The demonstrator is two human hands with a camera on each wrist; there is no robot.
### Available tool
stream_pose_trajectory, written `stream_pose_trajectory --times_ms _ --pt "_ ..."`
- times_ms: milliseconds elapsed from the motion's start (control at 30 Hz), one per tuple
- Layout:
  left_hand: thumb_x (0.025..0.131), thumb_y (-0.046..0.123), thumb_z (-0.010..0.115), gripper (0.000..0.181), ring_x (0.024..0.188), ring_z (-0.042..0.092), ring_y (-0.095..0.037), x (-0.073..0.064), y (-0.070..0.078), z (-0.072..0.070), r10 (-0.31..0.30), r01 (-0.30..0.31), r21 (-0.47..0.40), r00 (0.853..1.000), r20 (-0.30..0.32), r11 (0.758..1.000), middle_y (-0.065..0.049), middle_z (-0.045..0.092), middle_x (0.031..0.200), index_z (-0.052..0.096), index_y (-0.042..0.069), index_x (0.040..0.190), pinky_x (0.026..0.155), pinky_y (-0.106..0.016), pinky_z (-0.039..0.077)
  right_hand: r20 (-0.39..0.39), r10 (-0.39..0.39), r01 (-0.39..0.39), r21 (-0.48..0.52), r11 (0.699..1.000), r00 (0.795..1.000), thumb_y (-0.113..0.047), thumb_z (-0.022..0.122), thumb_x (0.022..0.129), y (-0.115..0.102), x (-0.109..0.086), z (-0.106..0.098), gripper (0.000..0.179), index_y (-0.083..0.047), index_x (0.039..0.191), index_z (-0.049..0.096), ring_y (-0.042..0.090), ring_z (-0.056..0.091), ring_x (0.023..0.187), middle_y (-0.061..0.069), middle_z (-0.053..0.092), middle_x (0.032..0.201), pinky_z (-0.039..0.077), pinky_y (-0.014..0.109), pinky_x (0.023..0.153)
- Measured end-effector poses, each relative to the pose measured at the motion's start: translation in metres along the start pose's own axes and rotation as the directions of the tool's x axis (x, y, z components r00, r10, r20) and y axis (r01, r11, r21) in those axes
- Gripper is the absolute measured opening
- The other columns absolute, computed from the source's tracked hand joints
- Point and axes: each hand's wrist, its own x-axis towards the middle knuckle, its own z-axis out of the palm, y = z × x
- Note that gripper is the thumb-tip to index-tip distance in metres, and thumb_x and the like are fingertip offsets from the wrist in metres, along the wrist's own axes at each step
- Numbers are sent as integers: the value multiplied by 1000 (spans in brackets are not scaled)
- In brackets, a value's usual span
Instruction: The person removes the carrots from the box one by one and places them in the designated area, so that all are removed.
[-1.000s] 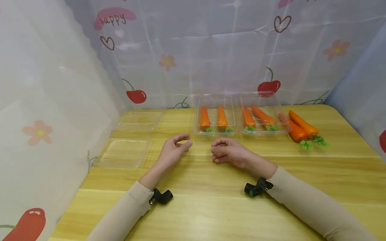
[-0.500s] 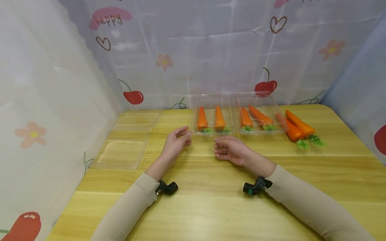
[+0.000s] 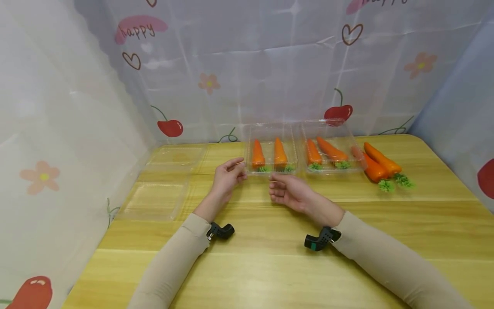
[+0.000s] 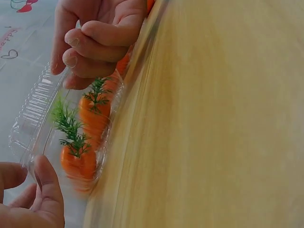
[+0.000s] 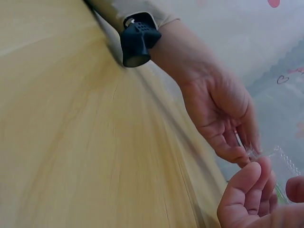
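Note:
A clear plastic clamshell box (image 3: 268, 155) holds two orange carrots, the left one (image 3: 258, 154) and the right one (image 3: 280, 153), green tops facing me. Its lid stands raised behind them. My left hand (image 3: 227, 179) pinches the box's front left corner, the rim between thumb and fingertips in the left wrist view. Just before the front right of the box is my right hand (image 3: 291, 192), fingers loosely bent, thumb apart from them in the right wrist view. Nothing shows in its grasp; whether the fingertips touch the rim I cannot tell.
To the right stands a second clear box (image 3: 353, 150) with two carrots, lid raised. Two loose carrots (image 3: 380, 161) lie beside it. At the left lies another clear clamshell (image 3: 154, 199), opened flat. A printed curtain (image 3: 251, 81) closes off the back of the wooden table (image 3: 254, 266).
My left hand has moved forward and right, its fingers coming to the box's front left corner. The right hand has shifted slightly left at the front. The view has moved a little.

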Motion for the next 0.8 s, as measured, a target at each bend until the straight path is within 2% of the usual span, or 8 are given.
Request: stream_pose_trajectory --times_ms 167,467,667,800 --pt "101 8 66 34 75 67 -13 0 -1 0 13 -12 -14 1000 15 1000 -25 65 126 65 2 134 72 -22 63 -11 13 -13 31 999 1000 -27 47 111 0 3 4 28 -3 122 55 14 63 72 0 66 80 58 26 71" --pt "99 5 68 34 73 69 -13 -6 -1 1 30 -30 -13 1000 1 999 -8 70 100 65 1 132 70 -24 63 -23 9 -7 63 998 1000 -24 46 111 0 5 6 26 -3 122 56 13 62 70 0 66 80 57 26 70" --pt "99 4 68 35 74 69 -15 -16 -1 4 1 -1 4 1000 -5 1000 -5 68 99 61 3 133 71 -24 64 -31 12 -12 11 1000 999 -22 45 111 2 6 9 42 5 143 44 13 63 71 0 64 82 58 25 70" --pt "98 2 67 36 74 69 -16 -25 -2 5 1 -1 11 1000 -3 1000 -7 67 102 58 4 133 72 -26 64 -30 14 -14 -13 1000 999 -21 46 111 6 6 15 41 6 142 46 12 64 70 0 64 82 58 25 69"
